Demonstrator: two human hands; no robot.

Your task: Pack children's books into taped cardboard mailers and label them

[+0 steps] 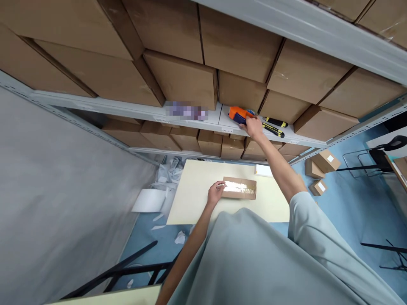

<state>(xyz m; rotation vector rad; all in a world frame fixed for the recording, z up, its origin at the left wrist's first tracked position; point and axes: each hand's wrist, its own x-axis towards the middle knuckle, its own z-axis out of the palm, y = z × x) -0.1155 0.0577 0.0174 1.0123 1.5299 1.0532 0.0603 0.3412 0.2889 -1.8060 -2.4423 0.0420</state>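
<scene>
On the long shelf in front of me, my right hand [254,127] is closed on the near end of an orange and dark blue tape dispenser [237,113]. Just right of it lie two yellow and black utility knives [274,129]. Below, on the cream table, a small flat cardboard box [238,194] has shiny clear tape along its top. My left hand [215,193] grips the left end of that box, with the fingertips at its edge; part of the grip is too small to make out.
Cardboard boxes [235,51] are stacked on the shelves above and below. A blurred patch [186,111] covers something on the shelf. A small white box [263,170] is at the back of the table [193,190]. Crumpled packing material [167,176] lies to the left; cartons [327,161] are on the floor at right.
</scene>
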